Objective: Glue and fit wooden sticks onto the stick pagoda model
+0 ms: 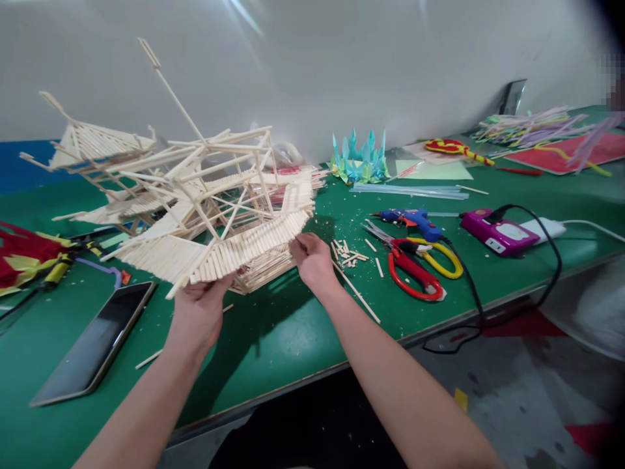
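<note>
A large model building made of pale wooden sticks (195,202) stands tilted over the green table (273,339). My left hand (200,306) grips the underside of its lower roof edge, fingers closed around the sticks. My right hand (312,257) pinches the right end of the same roof edge, fingers closed on it. Loose short sticks (349,254) lie just right of my right hand.
A tablet (97,339) lies at the left front. Red and yellow scissors (420,267), a blue glue gun (413,221) and a purple device (498,234) with a black cable sit on the right. Teal paper shapes (359,159), glue sticks (410,191) and coloured craft pieces lie further back.
</note>
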`<state>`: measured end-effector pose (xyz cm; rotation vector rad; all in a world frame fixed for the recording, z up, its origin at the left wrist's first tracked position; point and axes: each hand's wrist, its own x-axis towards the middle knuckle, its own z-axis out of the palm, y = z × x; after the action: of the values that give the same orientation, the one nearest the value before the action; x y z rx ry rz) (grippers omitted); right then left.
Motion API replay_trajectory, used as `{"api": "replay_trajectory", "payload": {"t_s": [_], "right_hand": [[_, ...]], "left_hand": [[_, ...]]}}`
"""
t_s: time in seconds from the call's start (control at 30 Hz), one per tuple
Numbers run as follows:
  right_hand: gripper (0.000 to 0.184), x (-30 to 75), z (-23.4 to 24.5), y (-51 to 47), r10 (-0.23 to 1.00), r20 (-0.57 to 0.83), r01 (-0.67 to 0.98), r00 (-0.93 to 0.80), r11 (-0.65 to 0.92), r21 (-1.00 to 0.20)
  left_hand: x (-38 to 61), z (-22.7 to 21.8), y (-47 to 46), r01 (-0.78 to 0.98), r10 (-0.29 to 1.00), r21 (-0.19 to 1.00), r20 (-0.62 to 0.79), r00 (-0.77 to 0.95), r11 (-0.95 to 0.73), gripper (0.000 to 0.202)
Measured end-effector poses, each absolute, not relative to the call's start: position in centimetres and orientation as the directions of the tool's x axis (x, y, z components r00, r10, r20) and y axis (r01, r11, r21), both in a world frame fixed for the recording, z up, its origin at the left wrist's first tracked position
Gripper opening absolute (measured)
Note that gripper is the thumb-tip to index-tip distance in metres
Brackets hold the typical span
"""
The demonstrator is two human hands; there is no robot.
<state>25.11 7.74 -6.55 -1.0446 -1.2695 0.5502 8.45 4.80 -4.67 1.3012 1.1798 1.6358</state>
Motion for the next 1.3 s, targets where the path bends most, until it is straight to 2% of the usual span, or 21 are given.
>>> {"api": "replay_trajectory", "payload": {"t_s": [0.17, 0.57, 1.07, 1.3], "right_hand": [[0.023, 25.0, -6.7, 7.8, 0.822, 0.504, 0.194, 0.264, 0.467, -0.863], [0.022, 24.6, -7.4, 8.2, 0.814, 0.503, 0.176, 0.290, 0.471, -0.864], [0.023, 24.7, -6.9, 7.9, 0.838, 0.464, 0.152, 0.286, 0.439, -0.886], [0.023, 24.8, -6.9, 7.8, 0.844, 0.457, 0.148, 0.281, 0.433, -0.889]], "left_hand": [[8.5, -4.8, 4.7, 0.037, 0.921, 0.948, 0.316, -0.229, -0.316, 0.011], [8.2, -5.0, 4.5, 0.062, 0.924, 0.951, 0.308, -0.225, -0.302, 0.013], [9.1, -4.1, 4.5, -0.049, 0.940, 0.970, 0.216, -0.264, -0.237, 0.010], [9.2, -3.7, 4.7, -0.170, 0.951, 0.966, 0.143, -0.275, -0.194, 0.018]]}}
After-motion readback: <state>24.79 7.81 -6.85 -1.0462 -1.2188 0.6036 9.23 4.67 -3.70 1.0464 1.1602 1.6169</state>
